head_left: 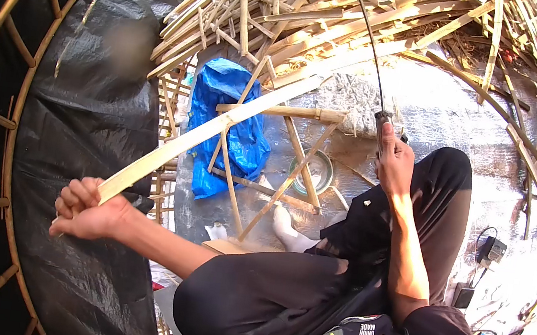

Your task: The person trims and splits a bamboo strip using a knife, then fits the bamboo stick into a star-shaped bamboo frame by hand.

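Note:
My left hand point(90, 208), at the left, is closed around the near end of a long, pale bamboo strip point(201, 138). The strip slants up and away to the right, across a small frame of crossed bamboo sticks point(283, 110). On the right, my right hand point(395, 160) grips the handle of a long knife point(374, 46), whose thin dark blade points up past the top edge of the view. The blade looks narrow, perhaps seen edge-on. Its tip is out of view. Whether the blade touches the strip, I cannot tell.
Split bamboo strips point(287, 27) are piled along the top and right. A blue plastic sheet point(215, 160) and a round bowl point(322, 174) lie by the stick frame. Black sheeting point(83, 129) and a curved bamboo lattice point(9, 154) line the left. A black adapter point(491, 250) lies right.

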{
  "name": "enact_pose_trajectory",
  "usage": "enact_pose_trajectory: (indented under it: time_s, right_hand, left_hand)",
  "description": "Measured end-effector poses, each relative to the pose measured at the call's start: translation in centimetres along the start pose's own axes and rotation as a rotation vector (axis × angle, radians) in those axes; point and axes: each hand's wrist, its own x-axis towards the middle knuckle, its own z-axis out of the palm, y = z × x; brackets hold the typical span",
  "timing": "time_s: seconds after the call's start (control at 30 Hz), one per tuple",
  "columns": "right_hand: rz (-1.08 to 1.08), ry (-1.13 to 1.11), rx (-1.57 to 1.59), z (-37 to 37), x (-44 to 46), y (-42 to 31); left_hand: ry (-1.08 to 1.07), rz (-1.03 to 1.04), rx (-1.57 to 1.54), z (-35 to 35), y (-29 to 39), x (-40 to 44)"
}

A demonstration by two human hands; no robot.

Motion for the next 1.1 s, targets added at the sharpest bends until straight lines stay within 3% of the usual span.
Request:
enact_pose_trajectory:
  time_s: [0.17,0.23,0.5,0.6,0.77,0.9,0.97,1.0,1.1]
  right_hand:
    - [-0.078,-0.143,0.190,1.2,-0.9,1.0]
    - [-0.155,-0.145,0.102,1.1,-1.0,1.1]
    - [-0.009,-0.155,0.161,-2.1,-0.8,-2.6]
    - [0.080,-0.100,0.170,-3.8,-0.5,-3.7]
    - [0.047,-0.097,0.125,-4.7,-1.8,-5.1]
    - [-0.100,-0.128,0.078,-1.8,-3.0,1.8]
    - [0.228,-0.127,-0.222,0.1,-3.9,3.7]
    - [0.217,-0.113,-0.281,0.2,-3.9,3.6]
    - [0.303,-0.086,-0.192,0.3,-2.7,5.4]
  left_hand:
    - [0.005,-0.050,0.067,4.2,-3.1,-2.8]
    - [0.003,-0.075,0.085,5.3,-4.2,-3.7]
    - [0.125,-0.314,0.256,13.2,-10.1,-4.7]
    - [0.091,-0.290,0.319,13.6,-12.6,-3.8]
    - [0.027,-0.271,0.384,13.7,-12.9,-3.7]
    - [0.114,-0.245,0.431,12.8,-14.0,-3.3]
    - [0.176,-0.260,0.447,12.3,-14.1,-3.2]
    - [-0.020,-0.285,0.390,9.9,-14.9,-2.2]
    - [0.276,-0.340,0.386,10.5,-14.9,-4.5]
